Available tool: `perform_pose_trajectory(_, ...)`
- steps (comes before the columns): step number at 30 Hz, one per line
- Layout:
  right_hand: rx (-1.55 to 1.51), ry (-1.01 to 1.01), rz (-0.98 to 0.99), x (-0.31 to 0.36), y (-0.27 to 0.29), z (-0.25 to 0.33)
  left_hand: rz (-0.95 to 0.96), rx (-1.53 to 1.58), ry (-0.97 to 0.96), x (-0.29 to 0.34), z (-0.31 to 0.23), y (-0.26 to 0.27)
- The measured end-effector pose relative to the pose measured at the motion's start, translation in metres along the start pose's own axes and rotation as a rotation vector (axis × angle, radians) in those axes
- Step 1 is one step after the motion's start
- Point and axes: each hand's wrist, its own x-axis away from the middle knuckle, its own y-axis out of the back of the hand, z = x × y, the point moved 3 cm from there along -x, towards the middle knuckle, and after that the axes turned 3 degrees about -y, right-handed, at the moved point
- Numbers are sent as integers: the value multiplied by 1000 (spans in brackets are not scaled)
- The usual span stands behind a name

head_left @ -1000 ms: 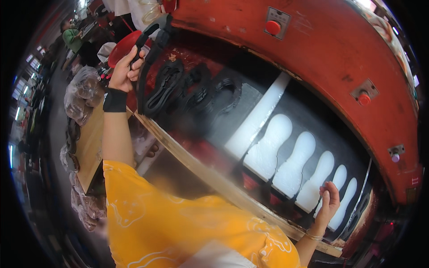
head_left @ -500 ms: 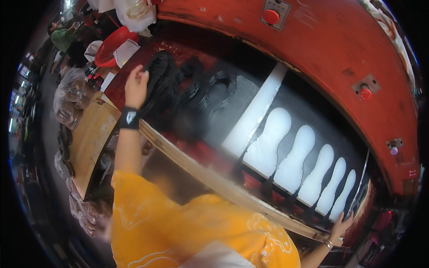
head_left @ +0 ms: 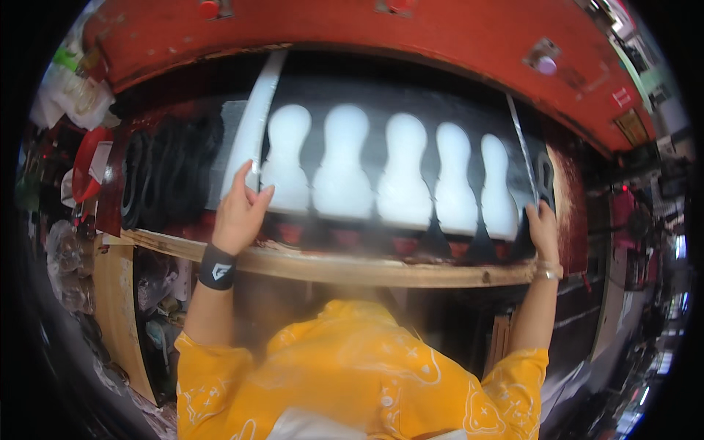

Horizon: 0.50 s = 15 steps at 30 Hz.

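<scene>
A black sheet [head_left: 372, 169] with several sole-shaped cutouts lies before me; bright white shows through the cutouts [head_left: 405, 169]. My left hand [head_left: 242, 213] is at the sheet's left edge, over a white strip [head_left: 253, 121]. Its thumb stands apart from the fingers, and I see nothing held in it. At the lower right corner of the sheet, my right hand [head_left: 543, 231] has its fingers curled in at the edge. Part of its grip is hidden. Loose black sole-shaped outlines [head_left: 165, 172] lie in a dark heap to the left.
A red machine beam [head_left: 308, 26] with round buttons spans the far side. Along the near side runs a wooden edge [head_left: 381, 273]. A red basin [head_left: 92, 165] stands at far left, above clear plastic bags [head_left: 66, 253]. Another black loop [head_left: 544, 174] lies right of the sheet.
My view has swung to the right. The left hand has left the heap of black outlines and come to the sheet's left edge. My right hand stays at the sheet's right corner.
</scene>
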Motion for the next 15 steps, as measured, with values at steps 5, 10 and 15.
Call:
perform_pose_trajectory(5,-254,45,-140,8,-15,-12,-331,-538,-201,10,5,-21)
perform_pose_trajectory(10,-443,102,-71,55,23,-1,-144,297,141,28,16,23)
perform_pose_trajectory(15,-497,-78,175,135,41,-37,-69,254,127,120,25,54)
